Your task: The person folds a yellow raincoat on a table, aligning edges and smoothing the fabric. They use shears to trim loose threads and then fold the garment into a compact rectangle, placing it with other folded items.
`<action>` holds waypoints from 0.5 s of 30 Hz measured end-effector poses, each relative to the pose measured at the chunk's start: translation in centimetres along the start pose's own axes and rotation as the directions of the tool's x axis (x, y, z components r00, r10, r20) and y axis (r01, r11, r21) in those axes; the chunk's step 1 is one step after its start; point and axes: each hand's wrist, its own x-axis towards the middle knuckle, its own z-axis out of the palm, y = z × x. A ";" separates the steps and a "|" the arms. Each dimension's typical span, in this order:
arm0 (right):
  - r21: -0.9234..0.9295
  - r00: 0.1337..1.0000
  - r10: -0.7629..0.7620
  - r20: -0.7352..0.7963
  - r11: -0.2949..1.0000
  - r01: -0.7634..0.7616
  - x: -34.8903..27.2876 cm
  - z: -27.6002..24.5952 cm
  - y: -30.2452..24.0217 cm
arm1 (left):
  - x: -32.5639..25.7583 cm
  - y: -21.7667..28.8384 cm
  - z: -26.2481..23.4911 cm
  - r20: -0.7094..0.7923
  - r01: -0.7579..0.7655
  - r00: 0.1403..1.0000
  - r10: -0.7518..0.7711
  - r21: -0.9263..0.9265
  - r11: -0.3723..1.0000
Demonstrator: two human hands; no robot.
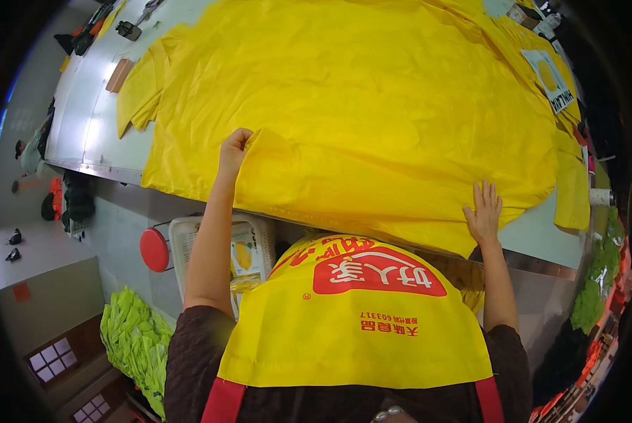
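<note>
Wearing a yellow apron (393,363) with red straps, the person is positioned at the near edge of a pale worktable (534,229). Below that edge, to the left, a white plastic basket (178,240) holds a packet and some yellow material. A round red stool seat (154,249) is just beside it, and a heap of lime-green material (136,335) lies further left.

Right hand (483,215): palm down, fingers extended and spread, released, lying flat on the yellow garment (358,106) close to its near edge. The fabric is directly under these fingers, which point away from the person.

Left hand (235,146): fingers curled, grasping the garment's edge in a pinch with the thumb. The held edge is raised at the fingertips, and the fabric runs from them to the right as a loose flap. Exact fingertip contact is partly hidden.

The garment covers most of the tabletop, wrinkled, lying between and beyond both hands and reaching the near table edge. Sleeve-like parts extend at left and right.

Farther out, a brown block (119,75) rests near the left sleeve-like part, with a small dark object (128,30) beyond it. At far right, a printed packet (547,79) lies on yellow material. Well apart, past the table's left end, another person (31,155) is visible in a pale top.
</note>
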 end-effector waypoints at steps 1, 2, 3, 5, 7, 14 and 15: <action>0.010 1.000 -0.022 0.006 1.000 0.022 0.1 -0.2 0.1 | -0.1 -1.6 -1.1 0.072 0.092 0.994 -0.084 -0.125 0.988; 0.020 0.999 -0.044 0.012 0.999 0.044 0.2 -0.5 0.0 | -0.5 -3.3 -1.9 -0.036 0.082 0.996 -0.079 0.091 0.992; 0.033 0.998 -0.061 0.019 0.998 0.060 0.1 -0.7 -0.3 | -0.8 -3.8 -2.0 -0.134 0.092 0.990 -0.053 0.307 0.947; 0.122 0.998 -0.070 0.000 0.990 0.069 -0.1 -2.0 -0.9 | -1.5 -4.6 -2.3 -0.293 0.019 0.950 0.112 0.410 0.912; 0.184 0.993 -0.120 -0.022 0.975 0.122 -1.0 -3.5 -2.5 | -2.9 -1.1 -0.9 -0.439 -0.215 0.847 0.299 0.231 0.949; 0.131 0.930 -0.292 0.221 0.954 0.269 -1.8 -3.6 -8.5 | -7.7 -2.5 0.5 0.512 -0.535 0.843 0.166 0.830 0.154; 0.168 0.932 -0.281 0.231 0.955 0.246 -1.9 -3.9 -8.6 | -8.1 -2.9 -0.2 0.495 -0.524 0.847 0.193 0.838 0.149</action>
